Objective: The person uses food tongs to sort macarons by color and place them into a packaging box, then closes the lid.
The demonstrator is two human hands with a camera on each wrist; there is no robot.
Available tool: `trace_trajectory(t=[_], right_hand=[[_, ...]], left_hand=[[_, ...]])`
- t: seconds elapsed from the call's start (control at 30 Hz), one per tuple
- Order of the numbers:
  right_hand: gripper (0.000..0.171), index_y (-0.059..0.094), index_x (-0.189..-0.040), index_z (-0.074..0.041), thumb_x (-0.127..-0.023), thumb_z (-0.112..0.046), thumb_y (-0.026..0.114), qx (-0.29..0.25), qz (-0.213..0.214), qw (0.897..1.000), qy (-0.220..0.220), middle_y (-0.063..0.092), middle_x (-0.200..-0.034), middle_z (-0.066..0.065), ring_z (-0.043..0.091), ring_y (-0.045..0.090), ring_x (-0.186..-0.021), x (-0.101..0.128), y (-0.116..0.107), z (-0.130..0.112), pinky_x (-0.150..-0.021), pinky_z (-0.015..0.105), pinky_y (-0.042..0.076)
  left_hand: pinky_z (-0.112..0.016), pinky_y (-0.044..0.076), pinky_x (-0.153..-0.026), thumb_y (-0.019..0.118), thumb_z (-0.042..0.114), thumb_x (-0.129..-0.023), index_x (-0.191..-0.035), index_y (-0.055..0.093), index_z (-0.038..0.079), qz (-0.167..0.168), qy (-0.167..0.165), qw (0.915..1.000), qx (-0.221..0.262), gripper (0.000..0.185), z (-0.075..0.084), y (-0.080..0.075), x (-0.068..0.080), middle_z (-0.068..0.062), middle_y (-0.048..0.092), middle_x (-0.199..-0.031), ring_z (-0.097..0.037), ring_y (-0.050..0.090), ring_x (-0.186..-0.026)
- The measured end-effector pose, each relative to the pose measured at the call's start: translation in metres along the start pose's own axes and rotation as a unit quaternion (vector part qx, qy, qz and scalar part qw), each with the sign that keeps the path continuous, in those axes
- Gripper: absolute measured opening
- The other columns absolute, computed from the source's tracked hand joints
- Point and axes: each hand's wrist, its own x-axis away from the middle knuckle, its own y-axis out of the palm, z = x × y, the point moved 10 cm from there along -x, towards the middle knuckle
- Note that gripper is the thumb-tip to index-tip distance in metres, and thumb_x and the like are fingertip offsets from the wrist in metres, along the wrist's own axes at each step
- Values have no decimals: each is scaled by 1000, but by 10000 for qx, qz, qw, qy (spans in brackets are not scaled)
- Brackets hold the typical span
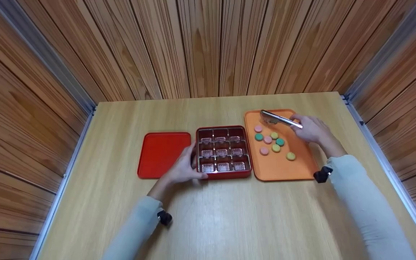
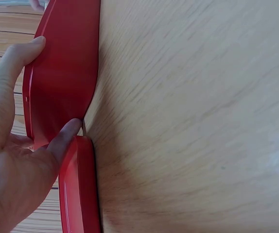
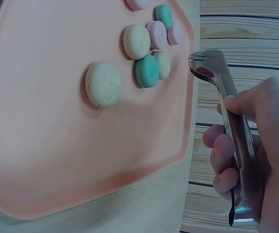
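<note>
The glossy red box [image 1: 224, 151], nine clear-lined compartments empty, sits between its flat lid [image 1: 164, 153] and the orange tray [image 1: 284, 167] of round macarons [image 1: 275, 148]. His left hand [image 1: 184, 168] steadies the box with relaxed fingers; his right hand [image 1: 311, 129] grips shiny metal tongs [image 1: 279, 119] over the tray.

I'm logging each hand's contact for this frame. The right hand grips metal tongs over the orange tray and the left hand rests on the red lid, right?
Not quite. The left hand rests on the red compartment box, not on the red lid, which lies beside it; the head view shows this. The right hand does grip the metal tongs over the orange tray.
</note>
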Motion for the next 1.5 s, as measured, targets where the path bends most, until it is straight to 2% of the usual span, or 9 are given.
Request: trace_trajectory(t=[0.1,0.27,0.5,0.67,0.83,1.13,1.27,1.5], right_hand=[[51,54,-160,-10,-115,-32,55,-98,30,9999,-26,57,-99,16,26,54,-72,2,-4,-6,-61,34,43],[49,55,-160,-12,-115,-32,57,-76,128,9998,-163,60,-101,17,26,55,-72,6,-12,-22,-63,34,41],[47,58,-159,-14,-115,-33,58,-85,194,9989,-425,62,-89,10,22,56,-58,10,-16,-46,-55,32,42],[46,61,-157,-13,-115,-30,58,-36,300,9971,-695,59,-84,8,22,52,-58,9,-15,-67,-54,31,39],[42,64,-153,-12,-114,-28,58,19,395,9939,-1034,61,-87,10,21,51,-59,12,-13,-89,-53,30,37],[35,70,-144,-13,-112,-22,60,258,501,9865,-1537,63,-82,8,19,50,-57,12,-6,-130,-55,31,36],[33,70,-141,-15,-110,-22,61,443,504,9830,-1708,61,-75,3,17,48,-55,12,-1,-143,-54,30,33],[33,67,-144,-15,-116,-28,57,330,246,9807,-1912,55,-61,-5,13,51,-46,12,15,-164,-47,27,30]], left_hand=[[-63,23,-144,104,21,-79,-182,15,9,18,9,10000,38,136,0,-1,0,-27,33,-179,-45,35,-167],[-64,24,-143,103,22,-79,-182,15,9,21,-13,10000,11,136,-1,0,1,-26,32,-179,-45,35,-166],[-63,26,-143,102,23,-81,-182,16,11,8,-23,10000,0,133,1,1,0,-25,35,-177,-43,38,-162],[-64,26,-143,102,24,-81,-182,16,12,56,-60,10000,19,133,0,1,1,-25,35,-178,-42,38,-163],[-64,25,-143,102,26,-82,-183,15,14,33,-70,10000,1,133,-1,1,1,-24,33,-179,-42,37,-164],[-64,25,-143,102,26,-82,-183,15,14,33,-90,10000,-8,134,-3,0,0,-23,32,-181,-42,35,-166],[-64,24,-143,102,27,-82,-183,15,14,37,-92,10000,-7,134,-3,1,1,-24,31,-181,-43,35,-167],[-65,25,-143,101,24,-82,-182,16,10,15,-18,10000,56,132,-1,1,1,-24,34,-179,-43,36,-165]])
